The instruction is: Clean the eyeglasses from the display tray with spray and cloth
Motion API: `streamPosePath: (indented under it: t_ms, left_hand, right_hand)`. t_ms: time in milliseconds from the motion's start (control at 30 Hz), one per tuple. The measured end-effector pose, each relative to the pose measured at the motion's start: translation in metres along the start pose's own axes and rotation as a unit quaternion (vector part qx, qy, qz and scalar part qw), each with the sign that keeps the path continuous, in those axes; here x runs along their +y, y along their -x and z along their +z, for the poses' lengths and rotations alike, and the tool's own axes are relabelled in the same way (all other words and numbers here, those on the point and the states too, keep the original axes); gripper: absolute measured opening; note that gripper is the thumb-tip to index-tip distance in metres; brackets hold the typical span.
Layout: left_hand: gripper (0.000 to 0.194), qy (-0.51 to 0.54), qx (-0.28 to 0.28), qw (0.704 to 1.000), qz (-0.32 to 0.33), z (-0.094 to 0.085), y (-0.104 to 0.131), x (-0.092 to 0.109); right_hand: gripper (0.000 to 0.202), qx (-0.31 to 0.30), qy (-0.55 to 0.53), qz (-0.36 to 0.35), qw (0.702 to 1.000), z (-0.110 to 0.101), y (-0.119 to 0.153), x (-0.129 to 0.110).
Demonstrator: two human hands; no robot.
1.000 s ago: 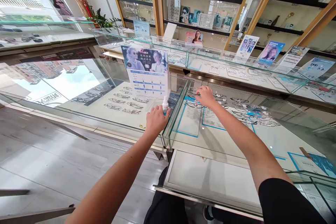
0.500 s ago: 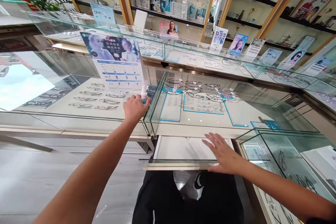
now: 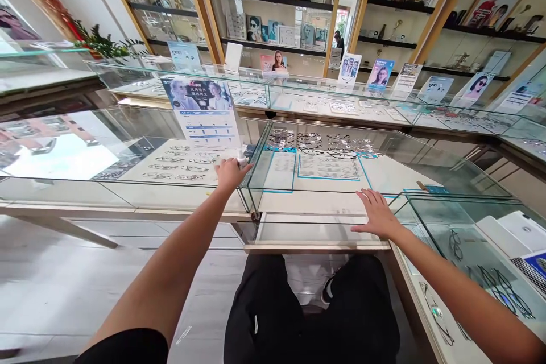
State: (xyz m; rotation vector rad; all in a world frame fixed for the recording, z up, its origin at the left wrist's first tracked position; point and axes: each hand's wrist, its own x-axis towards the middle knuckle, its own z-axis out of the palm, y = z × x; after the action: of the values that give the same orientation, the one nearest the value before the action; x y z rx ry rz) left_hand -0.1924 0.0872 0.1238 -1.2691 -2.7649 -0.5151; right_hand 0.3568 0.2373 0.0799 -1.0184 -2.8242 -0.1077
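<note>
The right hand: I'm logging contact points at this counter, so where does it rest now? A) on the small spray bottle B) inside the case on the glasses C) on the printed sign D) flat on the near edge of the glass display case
D: the right hand lies palm-down, fingers spread, on the near edge of the glass display case; the left hand is at the small bottle.

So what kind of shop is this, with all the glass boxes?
Most likely an optician's shop. Rows of eyeglass frames lie inside the glass display case, posters of people wearing sunglasses hang on the wall shelves, and an eyewear advert sign stands on the counter.
</note>
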Motion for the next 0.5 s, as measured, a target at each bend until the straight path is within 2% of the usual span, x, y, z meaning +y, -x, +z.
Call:
streamPosePath:
  t_ms: [67,133,200,267,300,333,367,400,433,467,500]
  left_hand:
    - [0.063,0.015,0.004,1.0,-0.02,-0.004,0.006,0.005]
    - [0.063,0.04,0.025,0.998,-0.034,-0.014,0.014,0.012]
    - [0.074,0.077,0.102,0.991,-0.045,-0.026,0.032,0.023]
    - [0.074,0.121,0.22,0.967,-0.045,-0.031,0.069,0.038]
    - [0.067,0.139,0.255,0.957,-0.014,-0.027,0.095,0.047]
    - [0.06,0.154,0.258,0.953,0.031,-0.019,0.126,0.058]
    - [0.051,0.165,0.211,0.959,0.095,-0.005,0.159,0.07]
    - [0.041,0.177,0.127,0.962,0.167,0.014,0.192,0.082]
    - [0.035,0.189,0.004,0.953,0.239,0.036,0.224,0.096]
    - [0.031,0.193,-0.135,0.924,0.301,0.059,0.252,0.109]
    - [0.028,0.197,-0.252,0.894,0.314,0.082,0.276,0.122]
  right_hand:
    - [0.13,0.0,-0.003,0.009,1.0,0.003,-0.005,0.005]
    - [0.129,0.0,-0.007,0.014,1.0,0.005,-0.011,0.009]
    - [0.128,0.004,-0.011,0.019,1.0,0.007,-0.018,0.012]
    - [0.129,0.007,-0.014,0.023,1.0,0.009,-0.026,0.015]
    - [0.129,0.009,-0.015,0.025,1.0,0.01,-0.03,0.016]
    - [0.128,0.012,-0.016,0.025,0.999,0.011,-0.034,0.016]
    - [0.125,0.017,-0.015,0.024,0.999,0.011,-0.038,0.017]
    - [0.122,0.023,-0.013,0.022,0.999,0.011,-0.043,0.017]
    - [0.117,0.03,-0.01,0.02,0.999,0.01,-0.047,0.017]
    - [0.112,0.036,-0.005,0.019,0.999,0.008,-0.051,0.017]
    - [0.107,0.041,0.002,0.016,0.999,0.006,-0.056,0.017]
